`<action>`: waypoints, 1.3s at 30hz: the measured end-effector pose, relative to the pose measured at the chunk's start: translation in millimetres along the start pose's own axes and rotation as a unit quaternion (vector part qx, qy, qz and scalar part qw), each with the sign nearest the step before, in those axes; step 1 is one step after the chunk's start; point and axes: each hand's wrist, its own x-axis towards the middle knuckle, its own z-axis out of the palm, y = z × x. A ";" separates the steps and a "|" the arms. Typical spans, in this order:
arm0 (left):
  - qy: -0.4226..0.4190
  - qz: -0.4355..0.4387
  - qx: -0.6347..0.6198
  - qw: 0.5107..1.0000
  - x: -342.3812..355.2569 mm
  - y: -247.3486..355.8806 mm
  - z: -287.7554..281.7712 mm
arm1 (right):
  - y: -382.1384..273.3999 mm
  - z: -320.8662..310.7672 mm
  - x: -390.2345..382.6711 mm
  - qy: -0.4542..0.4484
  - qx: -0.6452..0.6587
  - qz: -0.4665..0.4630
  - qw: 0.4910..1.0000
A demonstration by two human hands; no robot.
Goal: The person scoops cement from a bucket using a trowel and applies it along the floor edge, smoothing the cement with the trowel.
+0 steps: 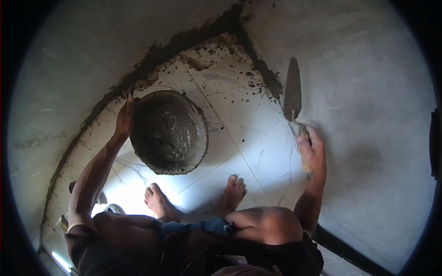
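My right hand [313, 149] is wrapped round the handle of a pointed trowel [293, 89]. Its blade, smeared grey, points away from me beside the right wall. On the left, my left hand [124, 118] grips the rim of a round basin [202, 133] caked with mortar. Wet grey mortar [170, 133] lies inside, thinly coating the bottom and sides. The basin's far-left edge is close to the left wall, and my left fingertips are partly hidden at its rim.
Dark fresh mortar [172, 46] runs along the foot of both walls to the far corner. Crumbs are scattered over the white tiled floor [221, 106]. My bare feet [156, 200] stand near the basin. Some objects [113, 209] lie by my left knee.
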 end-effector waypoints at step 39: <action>0.032 0.066 0.049 0.996 3.6 -10.0 -5.2 | -64.7 112.6 7.6 -0.354 -0.286 -0.223 0.862</action>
